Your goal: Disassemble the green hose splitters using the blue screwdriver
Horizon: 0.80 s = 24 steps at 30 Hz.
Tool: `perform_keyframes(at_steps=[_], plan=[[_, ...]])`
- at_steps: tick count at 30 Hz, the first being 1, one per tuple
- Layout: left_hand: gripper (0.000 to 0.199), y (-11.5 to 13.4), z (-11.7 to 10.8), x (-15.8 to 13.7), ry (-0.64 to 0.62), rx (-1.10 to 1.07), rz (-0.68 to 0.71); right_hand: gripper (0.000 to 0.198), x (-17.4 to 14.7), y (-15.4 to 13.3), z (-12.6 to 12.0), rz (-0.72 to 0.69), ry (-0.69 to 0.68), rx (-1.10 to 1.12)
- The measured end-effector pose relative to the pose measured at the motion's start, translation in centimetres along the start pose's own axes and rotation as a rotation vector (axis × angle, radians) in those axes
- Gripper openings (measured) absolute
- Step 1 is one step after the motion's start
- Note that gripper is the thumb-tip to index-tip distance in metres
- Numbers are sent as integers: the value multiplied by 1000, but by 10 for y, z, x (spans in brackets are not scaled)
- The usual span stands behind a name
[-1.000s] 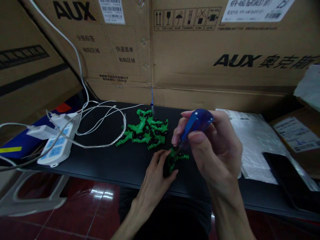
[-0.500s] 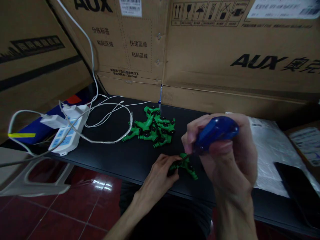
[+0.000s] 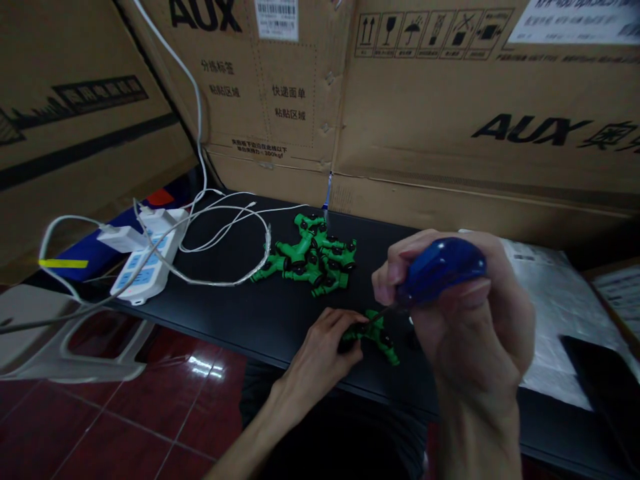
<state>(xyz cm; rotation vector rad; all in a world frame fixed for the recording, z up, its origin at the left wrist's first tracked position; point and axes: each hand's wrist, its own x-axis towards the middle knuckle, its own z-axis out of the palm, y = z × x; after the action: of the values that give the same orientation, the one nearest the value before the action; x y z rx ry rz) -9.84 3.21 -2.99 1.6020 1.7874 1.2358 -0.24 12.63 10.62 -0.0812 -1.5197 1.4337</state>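
My right hand (image 3: 465, 307) is wrapped round the blue handle of a screwdriver (image 3: 443, 268), held at a slant. Its dark shaft points down and left to a green Y-shaped hose connector (image 3: 384, 339) with black parts. My left hand (image 3: 330, 343) pinches the left arm of that connector against the black table (image 3: 225, 313); the fingers cover part of it. Whether the screwdriver tip sits in a screw is too small to tell. Behind both hands lies a pile of similar green connectors (image 3: 307, 257).
A white power strip (image 3: 145, 267) with plugged-in adapters and looping white cables (image 3: 220, 283) occupies the left side. Large cardboard boxes (image 3: 425, 133) wall off the back. On the right are a silvery padded bag (image 3: 540, 280) and a black phone (image 3: 600, 380). A plastic stool (image 3: 95, 347) stands at lower left.
The whole view has shifted slightly, moving the scene to the right. My right hand has drifted a little right with the screwdriver; my left hand keeps its hold on the connector.
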Motion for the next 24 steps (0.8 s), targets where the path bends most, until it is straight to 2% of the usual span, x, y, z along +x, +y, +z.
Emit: perform_keyframes(at_steps=[3, 5, 9, 13, 17, 24], plan=[[47, 0, 1, 0, 5, -16, 0, 30, 2, -1, 1, 42, 12, -29], [46, -1, 1, 0, 13, -19, -1, 35, 4, 1, 3, 11, 54, -11], [44, -1, 2, -1, 12, -7, 3, 30, 4, 6, 7, -86, 145, 20], [44, -2, 1, -1, 13, 7, 16, 16, 2, 2, 6, -33, 89, -32], [45, -2, 1, 0, 10, 0, 12, 28, 3, -2, 6, 51, 31, -73], [43, 1, -1, -1, -6, 1, -9, 28, 4, 3, 8, -68, 154, -29]])
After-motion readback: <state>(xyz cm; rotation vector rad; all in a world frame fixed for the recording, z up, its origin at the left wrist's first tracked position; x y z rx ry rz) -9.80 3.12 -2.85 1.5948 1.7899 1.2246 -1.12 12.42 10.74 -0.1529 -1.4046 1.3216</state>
